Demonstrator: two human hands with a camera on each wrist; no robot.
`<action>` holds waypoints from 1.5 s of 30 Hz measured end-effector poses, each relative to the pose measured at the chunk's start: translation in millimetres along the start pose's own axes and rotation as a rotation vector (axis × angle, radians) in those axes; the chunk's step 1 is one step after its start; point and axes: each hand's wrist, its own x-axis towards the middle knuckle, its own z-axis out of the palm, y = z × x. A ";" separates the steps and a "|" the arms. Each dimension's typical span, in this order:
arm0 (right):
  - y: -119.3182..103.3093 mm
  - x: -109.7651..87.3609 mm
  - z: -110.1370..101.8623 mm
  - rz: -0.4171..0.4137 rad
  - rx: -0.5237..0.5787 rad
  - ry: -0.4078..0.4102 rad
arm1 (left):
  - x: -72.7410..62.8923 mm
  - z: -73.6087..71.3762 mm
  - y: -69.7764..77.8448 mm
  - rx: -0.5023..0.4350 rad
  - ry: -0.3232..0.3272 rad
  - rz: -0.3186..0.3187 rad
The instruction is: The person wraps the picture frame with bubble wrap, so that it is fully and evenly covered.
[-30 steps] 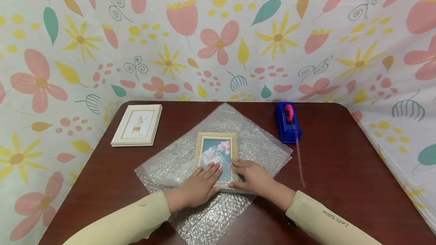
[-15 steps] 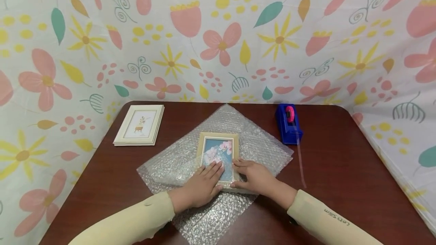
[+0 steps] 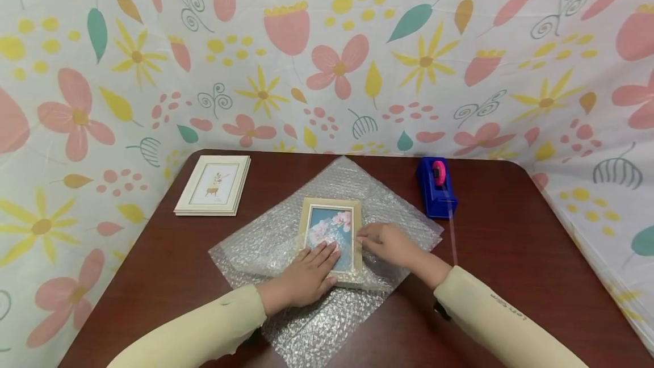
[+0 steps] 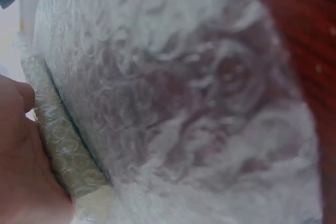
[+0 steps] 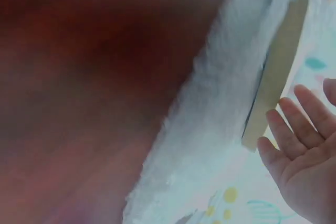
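Note:
A picture frame [image 3: 332, 203] with a light wooden border and a blossom picture lies face up on a sheet of bubble wrap [image 3: 265, 237]. One corner of the wrap is folded over its lower left part. My left hand [image 3: 304, 277] rests flat on this fold, fingers spread across the picture. In the left wrist view, bubble wrap covers the frame's side edge [image 4: 63, 140]. Beside the frame's right edge is my right hand [image 3: 390, 246], its fingertips right at the border. The right wrist view shows those fingers [image 5: 283, 132] loosely extended along the bare wooden side.
A white picture frame [image 3: 212, 186] with a plant picture lies at the table's back left. At the back right stands a blue tape dispenser [image 3: 436, 195] with a pink core, a strip of clear tape [image 3: 452, 237] trailing toward the front. A flowered cloth [image 3: 327, 72] hangs behind the table.
My right hand has moved from the frame's lower right corner up along its right edge, the thumb leaving the bottom border. My left hand has stayed on the fold. The head view has shifted slightly.

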 end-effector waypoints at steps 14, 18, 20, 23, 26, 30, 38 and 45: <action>52.1 78.5 -21.1 0.427 -0.082 -0.059 | -2.7 -0.7 -1.9 -0.024 -0.027 -0.035; 58.2 90.0 -17.7 0.504 -0.028 -0.041 | -4.2 -0.4 -3.9 -0.024 -0.018 -0.029; 57.6 94.5 -16.3 0.526 0.006 -0.012 | -4.5 -0.7 -5.0 -0.020 -0.018 -0.029; 57.7 100.7 -15.9 0.552 0.072 0.043 | -4.3 -1.3 -5.4 -0.010 -0.018 -0.030; 58.0 104.8 -18.4 0.602 0.144 0.074 | -2.5 -1.2 -4.4 -0.003 -0.023 -0.025; 57.9 108.7 -24.7 0.670 0.196 0.064 | 1.0 0.2 -2.4 0.000 -0.031 -0.013; 54.1 116.9 -33.0 0.652 0.231 0.114 | 7.0 6.6 -3.5 0.027 -0.031 -0.025; 35.5 131.1 -35.7 0.454 0.023 -0.159 | 6.3 5.0 -3.2 0.034 -0.032 -0.029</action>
